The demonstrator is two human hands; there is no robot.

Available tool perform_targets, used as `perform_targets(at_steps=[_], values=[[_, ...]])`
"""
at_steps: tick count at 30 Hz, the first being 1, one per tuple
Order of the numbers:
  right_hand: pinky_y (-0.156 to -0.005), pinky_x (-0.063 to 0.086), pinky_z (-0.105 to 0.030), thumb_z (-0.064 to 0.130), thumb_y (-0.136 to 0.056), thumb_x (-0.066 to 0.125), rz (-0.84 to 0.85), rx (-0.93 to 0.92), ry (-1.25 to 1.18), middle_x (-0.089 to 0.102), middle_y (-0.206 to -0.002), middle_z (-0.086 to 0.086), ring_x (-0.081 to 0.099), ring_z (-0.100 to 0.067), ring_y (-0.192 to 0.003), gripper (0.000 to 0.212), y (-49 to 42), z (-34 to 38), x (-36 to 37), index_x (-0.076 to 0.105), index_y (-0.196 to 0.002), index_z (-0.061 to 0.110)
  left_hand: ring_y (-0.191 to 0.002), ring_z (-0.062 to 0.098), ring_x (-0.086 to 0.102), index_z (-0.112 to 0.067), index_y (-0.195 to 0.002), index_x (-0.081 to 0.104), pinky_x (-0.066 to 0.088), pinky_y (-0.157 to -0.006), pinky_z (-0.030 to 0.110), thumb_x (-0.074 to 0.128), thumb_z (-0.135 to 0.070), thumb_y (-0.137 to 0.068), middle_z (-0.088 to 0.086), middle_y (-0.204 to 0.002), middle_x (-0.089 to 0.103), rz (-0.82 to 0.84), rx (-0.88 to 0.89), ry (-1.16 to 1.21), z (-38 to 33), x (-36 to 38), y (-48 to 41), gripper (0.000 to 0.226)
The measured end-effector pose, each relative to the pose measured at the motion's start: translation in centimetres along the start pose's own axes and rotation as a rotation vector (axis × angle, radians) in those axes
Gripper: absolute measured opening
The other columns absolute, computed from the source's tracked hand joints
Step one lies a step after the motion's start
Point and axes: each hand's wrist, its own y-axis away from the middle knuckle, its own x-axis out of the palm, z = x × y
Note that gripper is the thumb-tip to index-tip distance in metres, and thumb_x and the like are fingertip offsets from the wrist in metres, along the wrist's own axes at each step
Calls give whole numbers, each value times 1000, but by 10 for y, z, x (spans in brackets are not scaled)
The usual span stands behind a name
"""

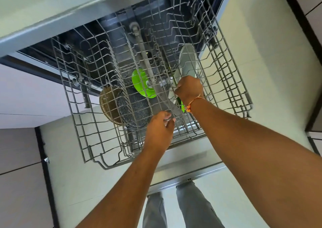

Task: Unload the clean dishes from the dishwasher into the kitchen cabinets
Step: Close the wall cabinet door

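Your right hand (189, 90) is on the pulled-out grey wire rack (83, 81) with fingers curled tight at the wires; can't tell whether it grips a wire or something beneath. Your left hand (159, 130) is nearer the rack's front, fingers loosely curled, tips at the wires, nothing visibly held. Dishes show through the rack: lime-green round plate (141, 83), dark speckled round plate (132, 109) overlapping a brown round plate (108, 102), and a pale grey round plate (189, 62) just beyond your right hand.
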Motion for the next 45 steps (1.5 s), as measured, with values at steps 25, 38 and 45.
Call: perform_targets(at_steps=[25, 38, 45], values=[[-73, 58, -26, 10, -92, 66, 586, -50, -1133, 72, -81, -10, 68, -12, -73, 13, 393, 159, -84, 72, -101, 3, -76, 22, 69, -6, -93, 72, 58, -64, 31, 63, -16, -94, 12, -86, 73, -155, -115, 1148, 9, -232, 234, 13], [-79, 56, -23, 27, -95, 64, 659, -650, -1197, 74, -92, -3, 71, -13, -87, 13, 571, 322, -83, 76, -100, 22, -93, 20, 73, -14, -98, 77, 57, -82, 28, 68, -29, -90, 11, -101, 75, -723, 248, 1281, 62, -394, 451, 19], [-81, 57, -23, 23, -93, 68, 662, -970, -1323, 76, -100, -4, 73, -20, -98, 13, 697, 427, -75, 76, -103, 21, -80, 11, 70, -18, -92, 73, 56, -76, 26, 62, -28, -95, -3, -84, 74, -1353, 252, 769, 113, -472, 576, 15]])
